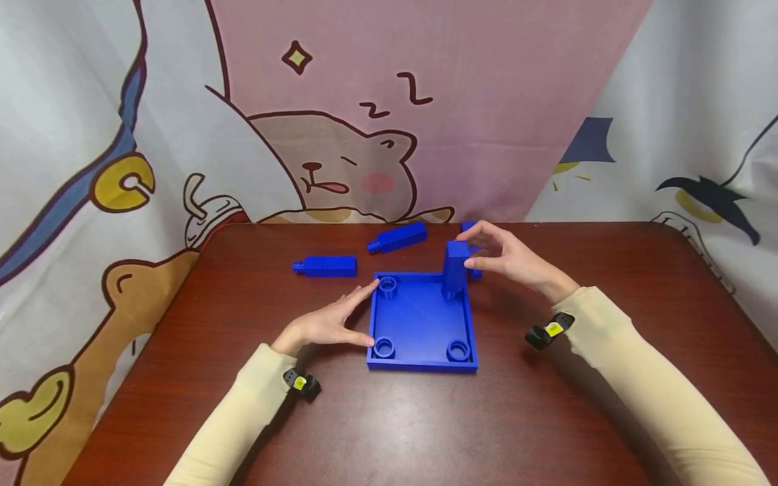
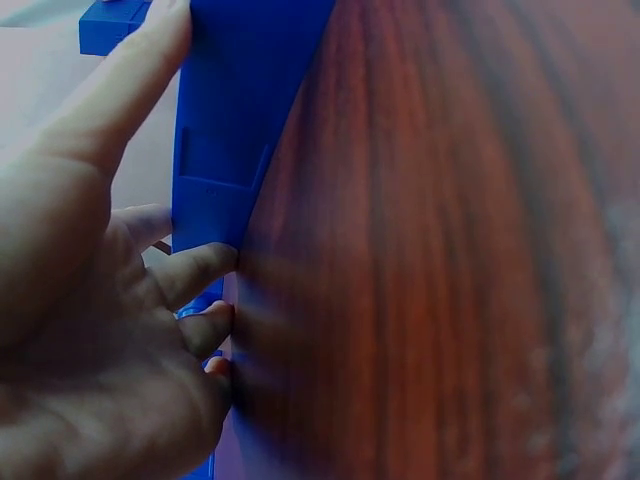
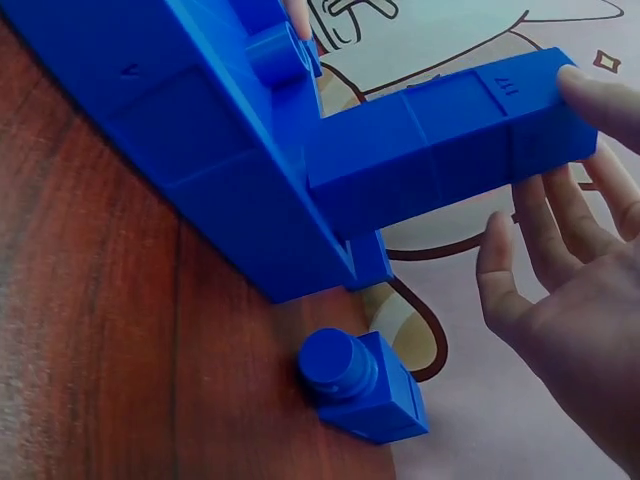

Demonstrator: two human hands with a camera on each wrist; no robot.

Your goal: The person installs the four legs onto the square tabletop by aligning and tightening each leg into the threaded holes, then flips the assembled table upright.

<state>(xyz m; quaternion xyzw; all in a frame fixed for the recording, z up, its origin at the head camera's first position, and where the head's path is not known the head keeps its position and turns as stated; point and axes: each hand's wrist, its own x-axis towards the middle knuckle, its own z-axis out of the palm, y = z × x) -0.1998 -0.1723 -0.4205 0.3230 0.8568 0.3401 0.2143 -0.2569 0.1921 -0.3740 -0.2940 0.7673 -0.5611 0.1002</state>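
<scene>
A square blue tabletop piece [image 1: 422, 320] lies on the table with its raised rim facing up and round sockets in its corners. At its far right corner stands a blue square leg [image 1: 455, 266], upright, its lower end at the socket. My right hand [image 1: 516, 256] pinches the upper end of this leg between thumb and fingers, as the right wrist view also shows. Along the tabletop piece's left side, my left hand [image 1: 331, 320] rests with thumb and fingers spread, touching the edge near both left corners. Whether the leg is fully seated cannot be seen.
Two loose blue legs, one at the left [image 1: 328, 266] and one farther back [image 1: 401, 237], lie beyond the tabletop piece. Another blue leg [image 3: 370, 390] is partly hidden behind my right hand in the head view. A printed curtain [image 1: 474, 101] hangs behind the brown table [image 1: 413, 425].
</scene>
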